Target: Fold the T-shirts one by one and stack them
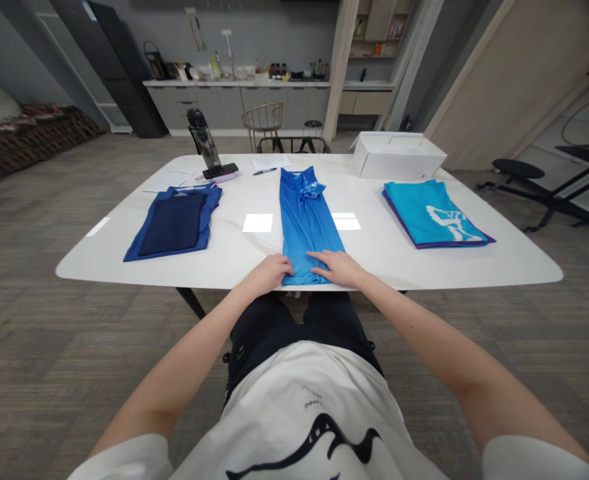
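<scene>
Resting left hand (269, 275), right hand (338, 268) apart on blue shirt (304, 227) at table edge (124, 275).

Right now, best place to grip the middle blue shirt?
The near end of the folded blue shirt, from the person's side, with both hands. The left hand and right hand rest there, it lies flat by the edge of the white table, and the far end is bunched.

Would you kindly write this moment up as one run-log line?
Left hand: on blue garment hem | Right hand: on same hem | Beside: folded navy garment, folded teal garment | Surface: white table
</scene>
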A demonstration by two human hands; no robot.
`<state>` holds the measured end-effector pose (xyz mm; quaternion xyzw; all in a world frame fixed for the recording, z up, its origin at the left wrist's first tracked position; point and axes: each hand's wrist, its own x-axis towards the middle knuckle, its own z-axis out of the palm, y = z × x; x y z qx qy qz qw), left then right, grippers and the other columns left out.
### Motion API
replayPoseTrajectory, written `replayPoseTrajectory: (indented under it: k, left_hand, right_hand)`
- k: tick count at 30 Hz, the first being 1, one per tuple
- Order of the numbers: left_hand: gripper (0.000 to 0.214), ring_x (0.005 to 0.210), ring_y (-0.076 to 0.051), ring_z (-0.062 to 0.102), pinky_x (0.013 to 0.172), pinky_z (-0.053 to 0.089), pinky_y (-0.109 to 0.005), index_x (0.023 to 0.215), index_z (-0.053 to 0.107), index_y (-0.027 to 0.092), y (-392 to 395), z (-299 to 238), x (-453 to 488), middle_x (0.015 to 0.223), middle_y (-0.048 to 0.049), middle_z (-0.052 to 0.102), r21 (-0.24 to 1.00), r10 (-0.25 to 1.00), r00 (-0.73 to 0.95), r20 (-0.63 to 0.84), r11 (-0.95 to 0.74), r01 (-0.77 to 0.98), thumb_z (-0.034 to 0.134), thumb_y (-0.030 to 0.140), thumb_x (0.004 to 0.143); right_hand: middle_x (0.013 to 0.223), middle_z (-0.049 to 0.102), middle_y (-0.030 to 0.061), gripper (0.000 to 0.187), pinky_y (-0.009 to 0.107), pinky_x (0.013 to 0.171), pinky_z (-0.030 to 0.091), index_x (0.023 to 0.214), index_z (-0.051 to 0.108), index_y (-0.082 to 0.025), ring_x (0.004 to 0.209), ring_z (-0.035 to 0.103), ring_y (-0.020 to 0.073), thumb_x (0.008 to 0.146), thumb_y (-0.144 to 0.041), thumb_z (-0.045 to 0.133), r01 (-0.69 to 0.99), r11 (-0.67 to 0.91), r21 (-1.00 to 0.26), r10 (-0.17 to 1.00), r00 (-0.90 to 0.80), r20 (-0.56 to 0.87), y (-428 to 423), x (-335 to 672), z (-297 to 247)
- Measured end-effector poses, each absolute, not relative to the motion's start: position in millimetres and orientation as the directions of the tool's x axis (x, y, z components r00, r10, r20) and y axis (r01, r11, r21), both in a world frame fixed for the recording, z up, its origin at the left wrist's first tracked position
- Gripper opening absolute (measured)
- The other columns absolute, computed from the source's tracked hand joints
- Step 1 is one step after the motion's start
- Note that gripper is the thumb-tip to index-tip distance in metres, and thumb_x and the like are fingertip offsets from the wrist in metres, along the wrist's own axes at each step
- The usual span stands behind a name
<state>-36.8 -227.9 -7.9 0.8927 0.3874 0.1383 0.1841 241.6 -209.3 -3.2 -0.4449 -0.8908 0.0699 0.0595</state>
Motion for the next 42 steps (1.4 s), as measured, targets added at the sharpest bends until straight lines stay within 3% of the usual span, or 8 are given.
replayPoseTrajectory:
  k: [3,8,12,25,31,35,39,42]
  left_hand:
    - [0.052,0.126,-0.017,0.062,0.115,0.044,-0.035,0.108,0.078,0.023,-226.8,-11.5,-45.3,0.13,-0.0056,0.071,0.496,0.708,0.698,0.106,-0.646,0.58,0.043,-0.005,0.08]
    - [0.055,0.125,-0.016,0.064,0.114,0.044,-0.031,0.11,0.079,0.023,-221.5,-11.2,-50.8,0.13,-0.004,0.072,0.585,0.679,0.729,0.088,-0.627,0.514,0.041,-0.004,0.079]
    - [0.036,0.117,-0.018,0.067,0.109,0.047,-0.029,0.104,0.08,0.021,-211.1,-9.4,-49.6,0.127,-0.0067,0.072,0.623,0.643,0.763,0.064,-0.623,0.473,0.052,0.007,0.088]
    - [0.02,0.097,-0.02,0.068,0.092,0.049,-0.027,0.096,0.078,0.022,-187.5,-0.6,-42.5,0.103,-0.0049,0.076,0.773,0.647,0.763,-0.009,-0.479,0.416,0.067,0.037,0.09]
    - [0.028,0.107,-0.022,0.065,0.097,0.047,-0.031,0.104,0.073,0.022,-177.0,39.0,-40.1,0.112,-0.0046,0.074,0.904,0.757,0.653,0.007,-0.284,0.319,0.068,0.046,0.09]
    - [0.029,0.087,-0.017,0.063,0.083,0.048,-0.028,0.098,0.069,0.02,-141.8,56.9,-31.1,0.095,-0.0029,0.07,0.985,0.832,0.547,0.092,-0.157,0.074,0.069,0.047,0.09]
    - [0.034,0.071,-0.012,0.059,0.069,0.047,-0.024,0.095,0.066,0.02,-82.0,47.8,-11.6,0.081,0.0006,0.066,0.993,0.971,0.235,0.05,-0.024,-0.112,0.075,0.051,0.084]
    - [0.036,0.072,-0.015,0.064,0.068,0.048,-0.026,0.088,0.067,0.019,-39.7,27.1,1.2,0.08,-0.0023,0.07,0.978,0.987,0.033,-0.158,0.161,-0.133,0.078,0.052,0.079]
  right_hand:
    - [0.113,0.071,0.0103,0.059,0.033,0.085,0.049,0.15,0.053,-0.027,0.092,0.068,0.0238,0.099,-0.055,0.058,0.766,0.589,-0.257,0.802,-0.594,0.066,-212.3,248.7,-1.4]
    - [0.101,0.068,0.0062,0.022,0.031,0.086,0.05,0.11,0.076,-0.021,0.09,0.066,0.0195,0.097,-0.026,0.058,0.632,0.614,-0.473,0.761,-0.633,0.141,-200.7,271.1,-7.7]
    - [0.101,0.066,0.007,0.035,0.034,0.096,0.05,0.088,0.079,-0.021,0.097,0.066,0.0203,0.088,-0.006,0.048,0.62,0.576,-0.533,0.78,-0.611,0.132,-181.9,302.2,-9.2]
    - [0.099,0.063,0.0081,0.024,0.033,0.086,0.049,0.09,0.081,-0.021,0.09,0.061,0.0228,0.073,-0.037,0.074,0.671,0.386,-0.633,0.764,-0.617,-0.188,-150.5,330.8,10.4]
    - [0.083,0.062,0.0034,0.034,0.031,0.073,0.041,0.087,0.075,-0.018,0.076,0.052,0.0182,0.076,-0.05,0.072,0.63,0.221,-0.744,0.724,-0.617,-0.307,-143.0,321.3,45.4]
    - [0.079,0.06,0.0006,0.033,0.028,0.068,0.037,0.088,0.07,-0.019,0.072,0.047,0.0141,0.079,-0.051,0.074,0.49,0.045,-0.87,0.709,-0.629,-0.317,-114.5,319.4,73.3]
    - [0.068,0.049,-0.0044,0.037,0.025,0.056,0.029,0.083,0.062,-0.021,0.058,0.035,0.0093,0.076,-0.054,0.078,0.273,-0.125,-0.954,0.871,-0.431,-0.238,-62.5,311.2,61.0]
    - [0.07,0.052,-0.0024,0.046,0.025,0.05,0.025,0.078,0.059,-0.021,0.054,0.032,0.0087,0.075,-0.064,0.076,0.318,-0.163,-0.934,0.956,-0.182,-0.228,-25.3,299.0,30.6]
